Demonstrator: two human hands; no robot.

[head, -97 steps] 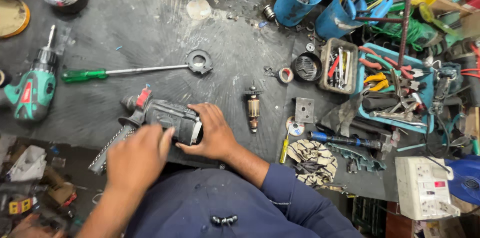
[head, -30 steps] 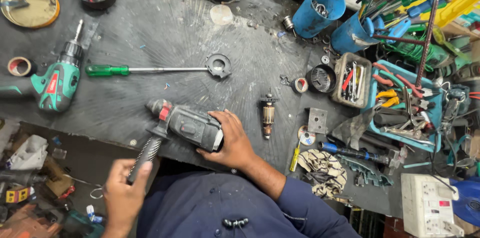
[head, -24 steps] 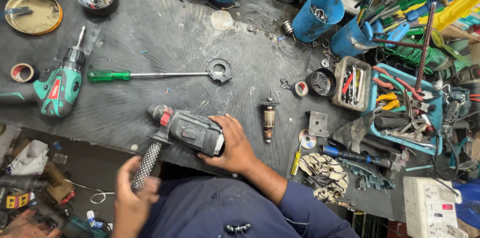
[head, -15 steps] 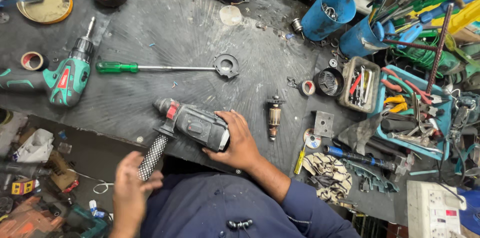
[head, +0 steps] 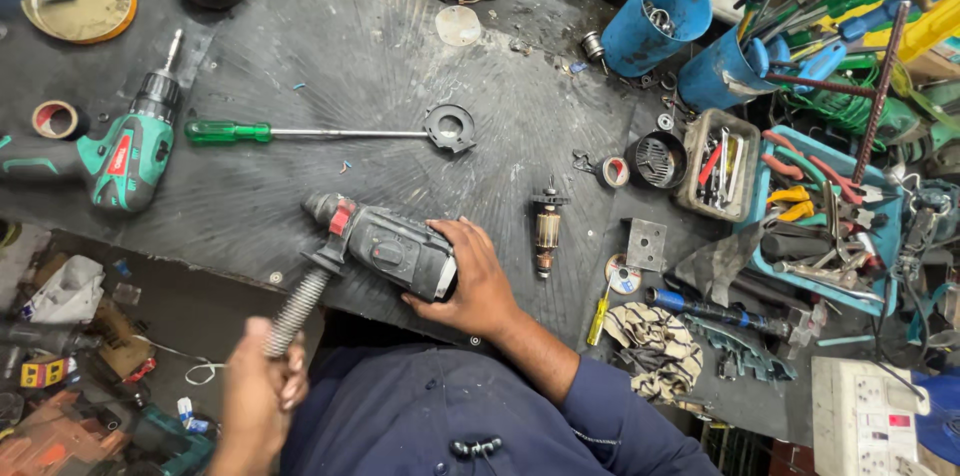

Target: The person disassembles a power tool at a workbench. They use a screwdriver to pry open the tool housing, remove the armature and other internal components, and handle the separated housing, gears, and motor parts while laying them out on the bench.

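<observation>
A grey-and-black rotary hammer drill body with a red collar point(head: 385, 248) is being held at its rear end by the right hand point(head: 478, 281), fingers wrapped around the housing, at the near edge of the dark metal workbench point(head: 330, 46). Its ribbed grey side handle point(head: 297, 308) is being gripped by the clenched left hand point(head: 258, 391) below the bench edge. A copper-wound motor armature point(head: 546, 231) is lying just beside the right hand, and a green-handled long screwdriver point(head: 300, 132) is lying farther back.

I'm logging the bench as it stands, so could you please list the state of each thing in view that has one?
Rotary hammer body: lying on the bench, rear open, held by right hand.
Side handle: attached, gripped by left hand.
Motor armature: out, lying loose.
Green drill: lying on its side, untouched.
Green screwdriver: lying flat.
Blue cups: tipped over.
</observation>
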